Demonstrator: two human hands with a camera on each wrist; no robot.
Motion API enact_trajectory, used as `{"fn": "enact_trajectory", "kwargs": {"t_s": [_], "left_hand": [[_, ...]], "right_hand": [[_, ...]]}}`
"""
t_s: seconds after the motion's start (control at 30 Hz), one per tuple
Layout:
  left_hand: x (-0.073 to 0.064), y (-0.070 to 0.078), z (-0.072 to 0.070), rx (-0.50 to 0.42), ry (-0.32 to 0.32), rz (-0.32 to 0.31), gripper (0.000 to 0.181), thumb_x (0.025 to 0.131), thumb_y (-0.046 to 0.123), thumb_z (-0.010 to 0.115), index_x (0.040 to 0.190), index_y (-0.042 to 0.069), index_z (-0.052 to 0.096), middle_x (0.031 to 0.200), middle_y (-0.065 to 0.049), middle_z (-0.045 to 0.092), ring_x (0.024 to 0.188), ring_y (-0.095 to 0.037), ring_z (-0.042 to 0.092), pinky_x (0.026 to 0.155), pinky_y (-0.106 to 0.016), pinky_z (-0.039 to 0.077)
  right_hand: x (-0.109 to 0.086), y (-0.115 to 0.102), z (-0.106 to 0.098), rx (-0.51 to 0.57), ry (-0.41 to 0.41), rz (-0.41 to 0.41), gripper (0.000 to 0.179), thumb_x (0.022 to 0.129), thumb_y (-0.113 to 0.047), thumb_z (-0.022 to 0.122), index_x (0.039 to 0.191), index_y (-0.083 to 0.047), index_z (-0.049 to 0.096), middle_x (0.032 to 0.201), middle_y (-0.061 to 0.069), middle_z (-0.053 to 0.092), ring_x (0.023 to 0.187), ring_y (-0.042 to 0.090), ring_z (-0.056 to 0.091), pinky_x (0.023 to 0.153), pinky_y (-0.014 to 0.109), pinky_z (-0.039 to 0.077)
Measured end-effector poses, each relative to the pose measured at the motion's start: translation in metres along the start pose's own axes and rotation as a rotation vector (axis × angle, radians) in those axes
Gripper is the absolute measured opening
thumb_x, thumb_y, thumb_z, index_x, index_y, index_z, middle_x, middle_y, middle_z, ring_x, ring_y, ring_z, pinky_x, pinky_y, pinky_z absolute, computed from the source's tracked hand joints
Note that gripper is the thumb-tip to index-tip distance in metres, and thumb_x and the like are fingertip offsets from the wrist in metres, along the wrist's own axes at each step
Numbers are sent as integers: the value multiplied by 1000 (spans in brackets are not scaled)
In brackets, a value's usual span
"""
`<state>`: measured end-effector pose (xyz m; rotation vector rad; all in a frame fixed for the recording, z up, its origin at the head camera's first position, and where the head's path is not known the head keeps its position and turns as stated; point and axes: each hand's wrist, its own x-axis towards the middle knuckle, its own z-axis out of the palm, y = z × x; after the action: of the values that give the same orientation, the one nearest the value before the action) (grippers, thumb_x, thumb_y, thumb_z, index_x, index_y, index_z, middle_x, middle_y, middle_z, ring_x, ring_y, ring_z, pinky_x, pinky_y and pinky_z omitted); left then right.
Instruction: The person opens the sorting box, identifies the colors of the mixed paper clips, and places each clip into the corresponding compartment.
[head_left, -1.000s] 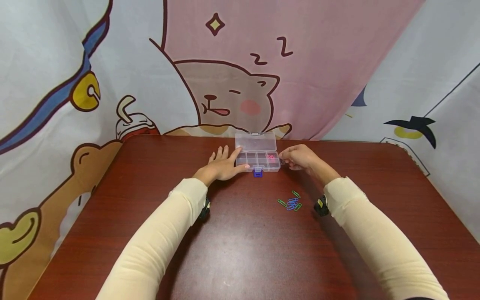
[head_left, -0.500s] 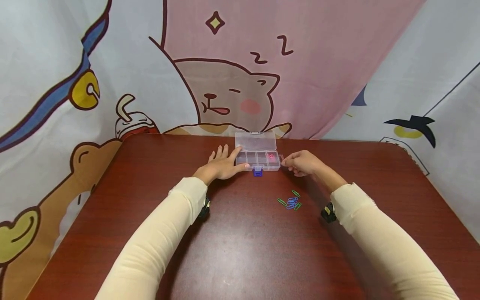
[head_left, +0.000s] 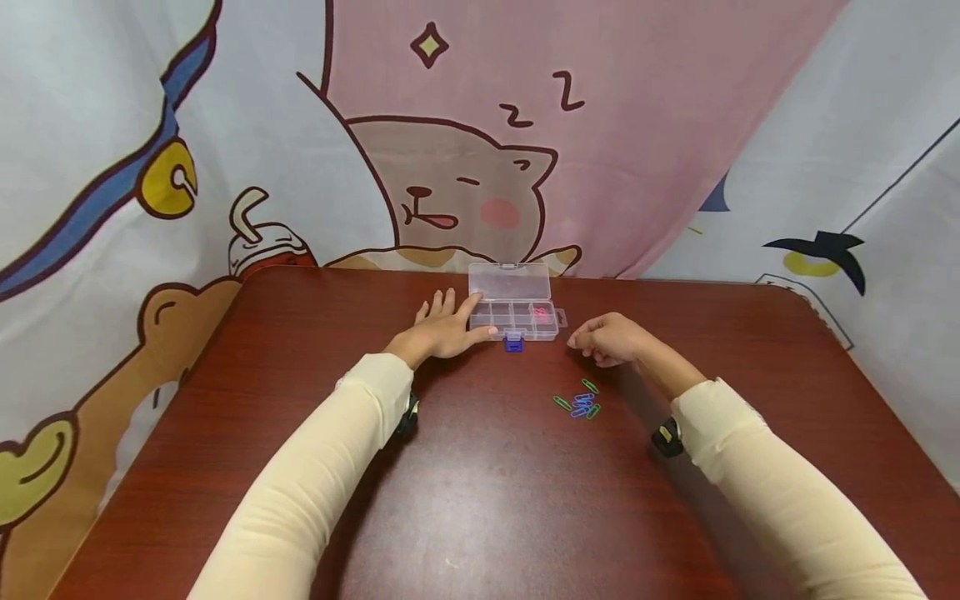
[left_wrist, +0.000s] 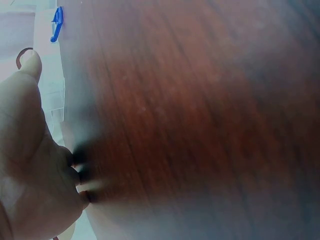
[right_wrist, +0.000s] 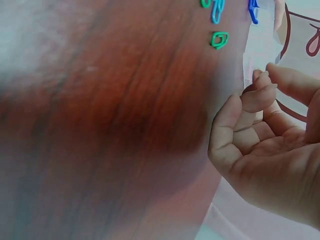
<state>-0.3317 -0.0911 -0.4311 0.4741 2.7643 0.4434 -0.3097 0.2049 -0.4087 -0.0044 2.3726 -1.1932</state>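
— Steadying what, is the left hand (head_left: 442,335) being held outspread at centre frame?
— The clear box (head_left: 536,337): its left end is being touched, presumably so slipping is being prevented.
— And the right hand (head_left: 611,339)?
— Loosely curled, nothing visibly gripped, right of the box. Lower in frame, blue clips (head_left: 582,406) and green clips (head_left: 562,403) are lying loose, apparently for easy reach; pink pieces (head_left: 540,312) are being contained in the box's back right compartment.

Right grip (right_wrist: 274,150): bare, fingers loosely curled. Green and blue paperclips (right_wrist: 219,40): lying on bench (right_wrist: 125,125). Clear box (right_wrist: 262,42), blue latch (right_wrist: 253,12): near bench's edge. Patterned cloth (right_wrist: 301,32): beyond.
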Motion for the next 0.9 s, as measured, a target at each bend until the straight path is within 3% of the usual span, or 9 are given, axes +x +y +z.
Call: {"fn": "enact_trajectory", "kwargs": {"t_s": [0.4,0.73,0.9], "left_hand": [[-2,0,-1,-9,-9,1,82,92,73,31,157,33,0,162,-23,-3,149,-39,-6,119,-53,-1],[0,-1,0,-14,-14,-1,82,93,72,31,157,34,-1,161,-23,-3,148,-40,-6,118,-54,-1],[-2,0,-2,-15,-4,0,82,93,72,33,157,32,1,162,-23,-2,149,-39,-5,119,-53,0]], "right_hand": [[-12,10,-1,-80,-61,-3,25,95,-18,62,104,4,68,71,1,54,56,12,46,56,26,43],[-23,17,4,-153,-46,-32,20,93,-17,63,97,0,71,73,2,56,60,12,46,60,28,44],[-30,14,8,-226,-33,-59,15,90,-13,63,92,-1,71,80,1,66,68,13,50,63,28,44]]}}
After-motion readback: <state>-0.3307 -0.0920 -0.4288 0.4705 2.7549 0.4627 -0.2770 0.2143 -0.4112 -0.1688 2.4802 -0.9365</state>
